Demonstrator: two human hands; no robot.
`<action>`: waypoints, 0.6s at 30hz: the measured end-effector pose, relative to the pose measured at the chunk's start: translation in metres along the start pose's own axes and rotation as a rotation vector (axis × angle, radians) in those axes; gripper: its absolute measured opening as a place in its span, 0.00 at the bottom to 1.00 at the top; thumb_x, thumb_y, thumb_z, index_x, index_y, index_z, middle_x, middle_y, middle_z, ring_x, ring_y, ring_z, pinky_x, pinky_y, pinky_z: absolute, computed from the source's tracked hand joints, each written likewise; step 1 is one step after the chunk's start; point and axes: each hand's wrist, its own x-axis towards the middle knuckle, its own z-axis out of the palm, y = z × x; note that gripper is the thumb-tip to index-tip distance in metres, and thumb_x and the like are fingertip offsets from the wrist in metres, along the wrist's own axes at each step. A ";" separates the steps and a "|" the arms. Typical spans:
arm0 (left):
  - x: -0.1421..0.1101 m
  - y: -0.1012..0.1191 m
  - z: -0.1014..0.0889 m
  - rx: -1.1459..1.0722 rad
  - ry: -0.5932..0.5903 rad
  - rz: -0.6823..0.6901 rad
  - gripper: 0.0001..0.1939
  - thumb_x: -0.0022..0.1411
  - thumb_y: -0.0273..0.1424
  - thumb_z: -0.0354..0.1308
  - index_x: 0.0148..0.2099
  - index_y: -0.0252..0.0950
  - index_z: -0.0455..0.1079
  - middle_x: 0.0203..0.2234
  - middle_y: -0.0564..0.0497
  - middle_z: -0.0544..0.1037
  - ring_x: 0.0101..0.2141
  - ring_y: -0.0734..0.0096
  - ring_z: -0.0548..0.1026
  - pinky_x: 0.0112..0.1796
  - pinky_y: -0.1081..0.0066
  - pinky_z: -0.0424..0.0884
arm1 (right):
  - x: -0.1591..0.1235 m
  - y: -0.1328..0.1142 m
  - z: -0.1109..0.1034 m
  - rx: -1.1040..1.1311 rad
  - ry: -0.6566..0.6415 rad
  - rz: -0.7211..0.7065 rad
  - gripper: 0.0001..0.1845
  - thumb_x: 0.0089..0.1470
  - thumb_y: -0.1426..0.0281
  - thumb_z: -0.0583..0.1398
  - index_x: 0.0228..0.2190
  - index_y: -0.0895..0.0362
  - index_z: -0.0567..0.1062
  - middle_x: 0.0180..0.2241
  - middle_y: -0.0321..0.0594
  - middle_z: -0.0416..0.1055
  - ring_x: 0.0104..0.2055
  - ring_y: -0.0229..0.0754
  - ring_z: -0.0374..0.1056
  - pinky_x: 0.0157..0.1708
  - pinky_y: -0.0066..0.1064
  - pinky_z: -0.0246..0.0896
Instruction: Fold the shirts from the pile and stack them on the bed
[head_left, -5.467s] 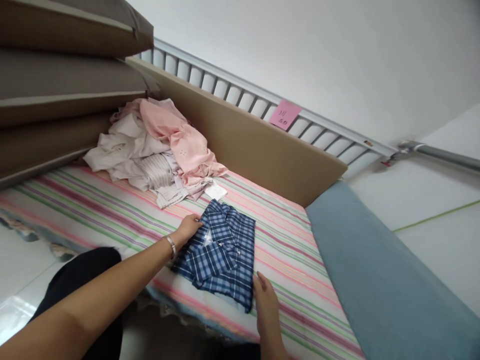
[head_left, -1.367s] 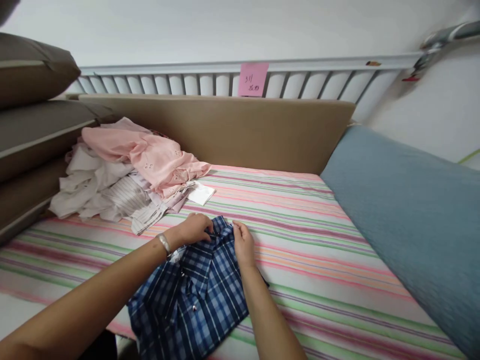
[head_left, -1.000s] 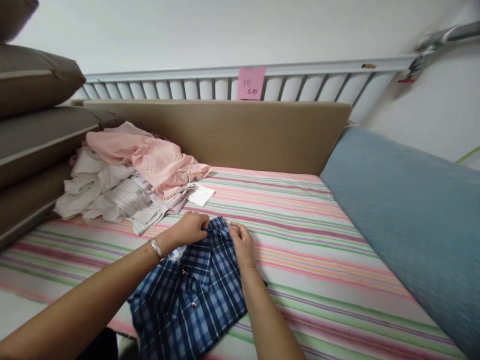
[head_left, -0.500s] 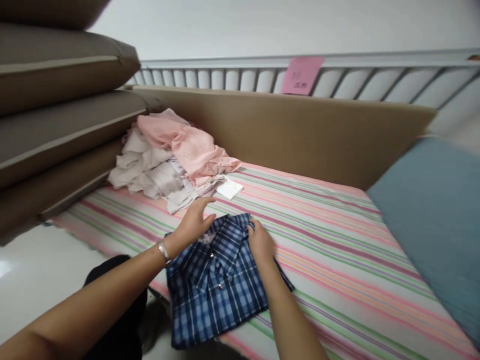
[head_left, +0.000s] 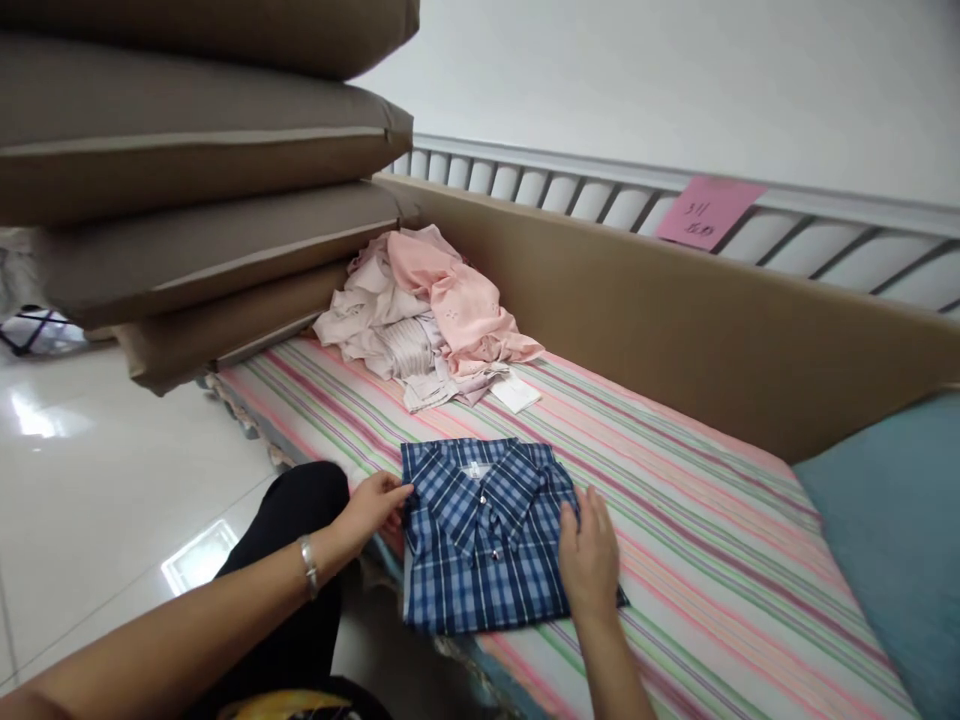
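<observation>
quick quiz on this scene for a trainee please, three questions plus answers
1. Multiple choice: what pattern has the shirt between the left hand and right hand?
a) dots
b) plaid
c) plain

2. True or false: the bracelet is worn on the person's right wrist.

3. Fill in: the note above the brown panel is ____ in colour.

Key:
1. b
2. False; the bracelet is on the left.
3. pink

Behind the brown panel [head_left: 637, 310] are white bars [head_left: 529, 188] and a white wall [head_left: 675, 90]; left of it, stacked cushions [head_left: 187, 110], shiny floor [head_left: 97, 490].
</observation>
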 end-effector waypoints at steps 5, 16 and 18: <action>0.025 0.004 -0.001 0.170 -0.006 0.067 0.13 0.54 0.38 0.58 0.28 0.36 0.59 0.14 0.60 0.65 0.13 0.80 0.63 0.16 0.78 0.59 | -0.054 -0.016 0.011 -0.197 -0.177 0.022 0.36 0.57 0.51 0.42 0.58 0.60 0.62 0.62 0.54 0.53 0.65 0.56 0.44 0.59 0.53 0.42; 0.038 0.007 -0.011 0.197 0.063 0.117 0.10 0.55 0.36 0.57 0.31 0.36 0.61 0.17 0.59 0.66 0.16 0.78 0.64 0.19 0.77 0.60 | -0.058 -0.017 0.018 -0.308 -0.257 0.028 0.34 0.57 0.53 0.44 0.57 0.60 0.63 0.61 0.54 0.54 0.64 0.58 0.47 0.59 0.52 0.42; 0.020 -0.005 -0.012 0.143 0.051 0.125 0.11 0.56 0.40 0.54 0.34 0.37 0.61 0.20 0.57 0.68 0.19 0.76 0.67 0.21 0.75 0.62 | -0.054 -0.015 0.014 -0.253 -0.273 0.047 0.34 0.56 0.53 0.45 0.56 0.60 0.65 0.60 0.54 0.56 0.64 0.58 0.47 0.59 0.52 0.43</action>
